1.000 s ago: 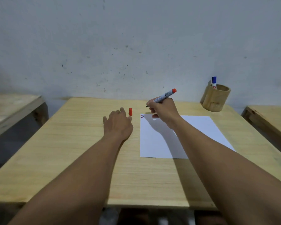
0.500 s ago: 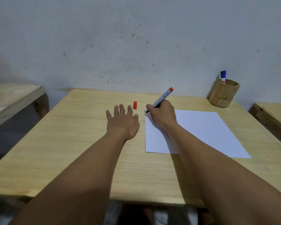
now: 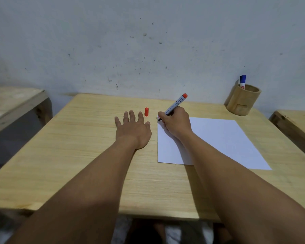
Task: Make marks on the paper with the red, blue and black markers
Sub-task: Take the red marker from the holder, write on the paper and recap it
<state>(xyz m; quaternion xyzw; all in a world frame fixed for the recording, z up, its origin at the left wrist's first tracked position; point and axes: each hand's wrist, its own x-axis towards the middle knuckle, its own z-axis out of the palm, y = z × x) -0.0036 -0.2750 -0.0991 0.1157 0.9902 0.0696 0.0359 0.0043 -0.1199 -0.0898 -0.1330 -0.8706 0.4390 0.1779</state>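
A white sheet of paper (image 3: 217, 140) lies on the wooden table (image 3: 77, 147). My right hand (image 3: 176, 124) grips the red marker (image 3: 177, 103), tip down at the paper's far left corner, red end pointing up and right. The marker's red cap (image 3: 146, 111) stands upright on the table just left of the paper. My left hand (image 3: 133, 129) rests flat on the table with fingers spread, close to the cap. A blue marker (image 3: 242, 81) stands in a wooden holder (image 3: 242, 101) at the far right corner. No black marker is visible.
A pale wall rises right behind the table. Another wooden table (image 3: 12, 103) stands to the left across a gap, and a third one (image 3: 296, 124) to the right. The table's front edge runs below my forearms.
My right hand has lowered the marker tip onto the paper's far left corner. My left hand has spread its fingers flat. The camera view has shifted, tilting up slightly.
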